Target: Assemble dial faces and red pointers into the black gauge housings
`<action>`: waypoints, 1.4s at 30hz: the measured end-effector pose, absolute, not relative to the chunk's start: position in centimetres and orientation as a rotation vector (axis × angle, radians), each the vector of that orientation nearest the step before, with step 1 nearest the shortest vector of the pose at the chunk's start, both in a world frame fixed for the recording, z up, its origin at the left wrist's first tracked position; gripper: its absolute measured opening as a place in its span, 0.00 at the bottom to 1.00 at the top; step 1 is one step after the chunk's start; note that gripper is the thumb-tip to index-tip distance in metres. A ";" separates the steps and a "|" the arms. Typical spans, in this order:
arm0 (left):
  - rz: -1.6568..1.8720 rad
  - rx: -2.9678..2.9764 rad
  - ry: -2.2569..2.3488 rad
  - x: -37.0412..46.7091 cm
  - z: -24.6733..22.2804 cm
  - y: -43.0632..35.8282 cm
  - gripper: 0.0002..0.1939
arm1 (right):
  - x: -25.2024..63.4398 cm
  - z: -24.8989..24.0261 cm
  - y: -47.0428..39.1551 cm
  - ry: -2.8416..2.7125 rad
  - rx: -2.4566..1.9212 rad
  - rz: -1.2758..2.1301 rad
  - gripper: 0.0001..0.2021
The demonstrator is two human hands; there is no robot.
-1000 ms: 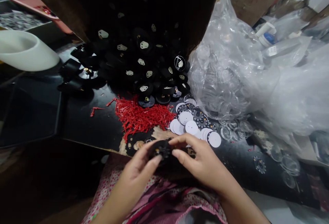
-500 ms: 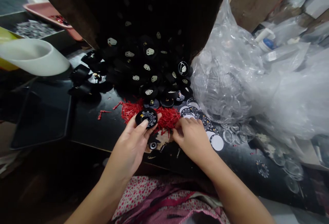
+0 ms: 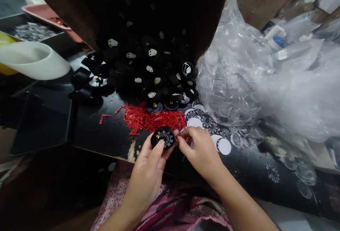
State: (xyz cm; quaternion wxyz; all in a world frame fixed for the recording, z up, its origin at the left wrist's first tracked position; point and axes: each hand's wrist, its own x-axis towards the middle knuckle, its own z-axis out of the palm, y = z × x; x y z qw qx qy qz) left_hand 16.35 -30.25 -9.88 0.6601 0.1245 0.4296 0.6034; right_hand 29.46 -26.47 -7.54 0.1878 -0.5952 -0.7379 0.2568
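Note:
My left hand (image 3: 151, 162) is closed around a round black dial gauge (image 3: 163, 138), its numbered face tilted up and my thumb pressed on the lower part of the face. Close at its right side, my right hand (image 3: 198, 146) is in a pinch, with a bit of red at the fingertips that looks like a small pointer. Just beyond both hands lies a heap of thin red pointers (image 3: 154, 117). Right of the heap are printed dial discs (image 3: 207, 120), some turned white side up (image 3: 224, 146).
Black round housings (image 3: 155, 93) are piled behind the pointers under a dark box. At right, a clear plastic bag (image 3: 228, 82) holds transparent covers, with loose clear rings (image 3: 236, 139) before it. A white cup (image 3: 34, 59) and black tray (image 3: 42, 117) stand left.
My left hand has brought the gauge right and nearer to me, off the pointer heap. My right hand has drawn slightly back from the heap's edge, and the two hands are now close together.

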 end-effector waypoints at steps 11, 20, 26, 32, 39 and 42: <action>1.428 0.301 1.076 15.3 -9.8 -30.5 0.08 | 30.8 -7.5 -26.7 -2.154 -1.740 0.701 0.06; 1.360 0.308 1.152 14.1 -9.8 -31.2 0.09 | 29.1 -7.3 -26.2 -2.648 -1.709 0.315 0.07; 1.278 0.251 1.074 13.5 -10.2 -31.6 0.11 | 28.6 -7.1 -25.6 -2.666 -1.774 0.228 0.08; 1.201 0.128 0.972 13.8 -10.0 -31.5 0.11 | 28.8 -7.2 -25.6 -2.554 -1.706 0.429 0.06; 1.034 -0.156 0.864 14.5 -8.9 -30.6 0.10 | 30.0 -7.3 -26.9 -2.149 -1.364 0.764 0.02; 1.019 -0.175 0.820 14.6 -8.8 -30.5 0.10 | 30.6 -7.3 -27.3 -2.153 -1.296 0.736 0.01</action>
